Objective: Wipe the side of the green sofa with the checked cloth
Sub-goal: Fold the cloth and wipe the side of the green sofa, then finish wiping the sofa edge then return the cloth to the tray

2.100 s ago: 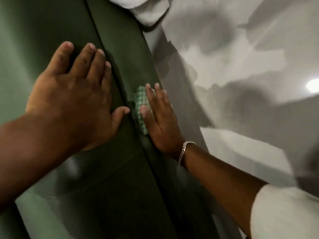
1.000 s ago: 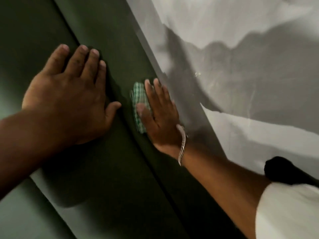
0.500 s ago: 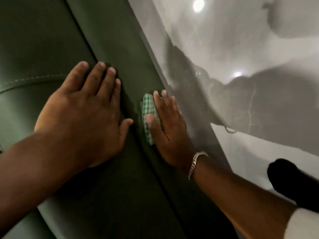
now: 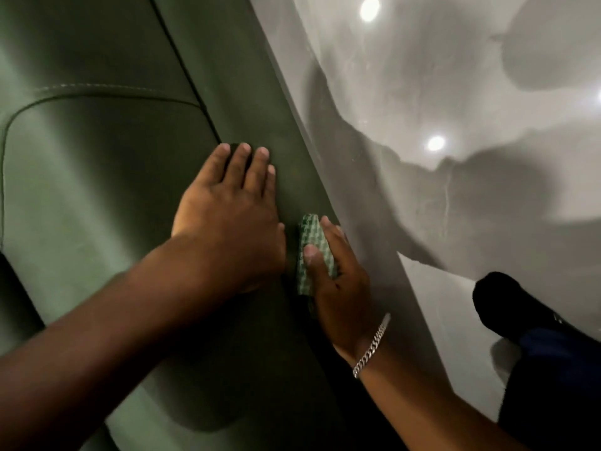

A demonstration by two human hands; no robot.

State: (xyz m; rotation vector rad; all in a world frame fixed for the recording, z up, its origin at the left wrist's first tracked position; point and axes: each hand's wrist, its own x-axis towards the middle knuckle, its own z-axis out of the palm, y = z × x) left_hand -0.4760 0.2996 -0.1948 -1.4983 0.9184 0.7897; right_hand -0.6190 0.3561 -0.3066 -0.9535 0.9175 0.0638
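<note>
Half the job at most looked done: my right hand pressed the folded checked cloth flat on the green sofa side near its floor edge, while my left hand lay spread, empty, bracing the top; the stretch above looked unwiped.

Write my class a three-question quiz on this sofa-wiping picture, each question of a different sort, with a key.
1. True or false: the left hand holds the cloth.
2. Which wrist wears the bracelet? A left, B right.
3. Fill in: the left hand lies flat on the green ____.

Key: 1 false, the right hand presses it to the sofa's side; 2 B; 3 sofa.
</note>
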